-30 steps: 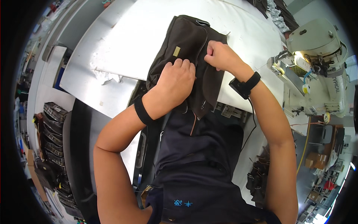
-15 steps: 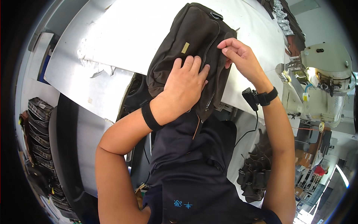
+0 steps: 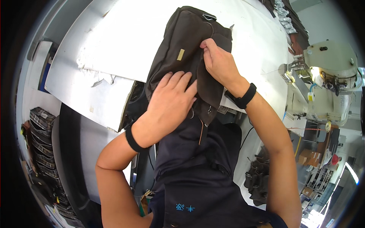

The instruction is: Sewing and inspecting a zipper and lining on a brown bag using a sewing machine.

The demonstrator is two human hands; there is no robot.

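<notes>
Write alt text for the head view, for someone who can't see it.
A person's left hand lies spread on a dark brown bag while the right hand pinches the edge of its flap. The bag, bearing a small gold-coloured plate, rests on a white worktable, with a pale sewing machine to the right.
</notes>
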